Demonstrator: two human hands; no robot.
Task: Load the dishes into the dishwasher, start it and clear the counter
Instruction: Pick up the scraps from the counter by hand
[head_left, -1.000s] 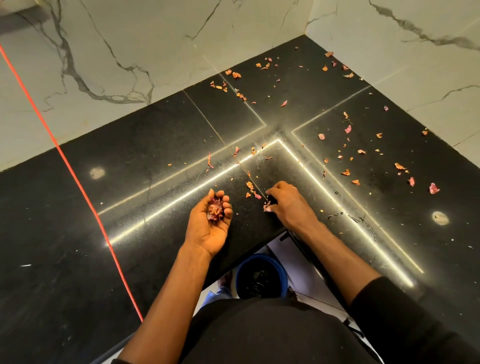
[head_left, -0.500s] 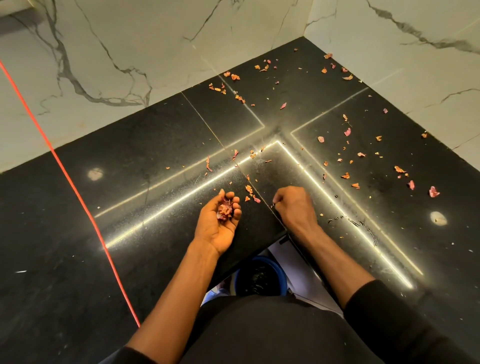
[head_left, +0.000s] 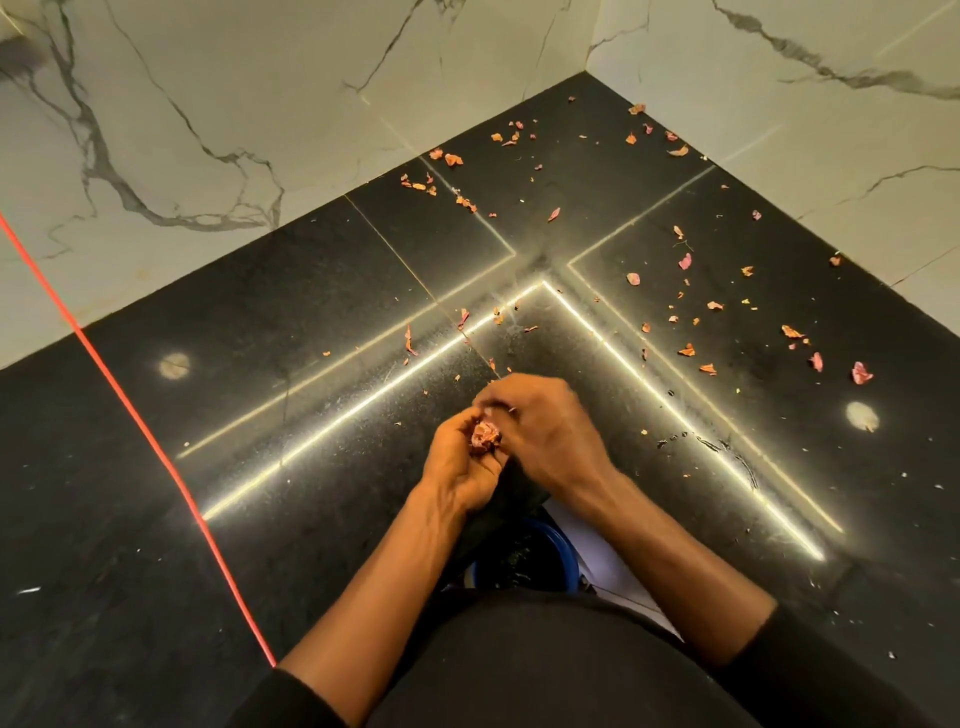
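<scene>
A black stone corner counter (head_left: 260, 415) is strewn with several dry pink and orange petal scraps (head_left: 685, 262), mostly at the back and on the right. My left hand (head_left: 462, 467) is cupped palm up near the counter's inner front corner, holding a small heap of collected scraps (head_left: 484, 435). My right hand (head_left: 545, 431) lies over the left hand's fingers, its fingertips pressed at the heap. Whether the right fingers still pinch a scrap is hidden.
White marble walls (head_left: 260, 104) close the counter at the back and right. A red cord (head_left: 130, 415) runs diagonally across the left side. Below the inner corner stands a blue bin (head_left: 566, 556) on a pale floor. Two pale smudges (head_left: 861, 415) mark the stone.
My right hand left the counter near the seam and swung left onto my cupped left hand. The few scraps that lay by the seam in front of my hands are gone.
</scene>
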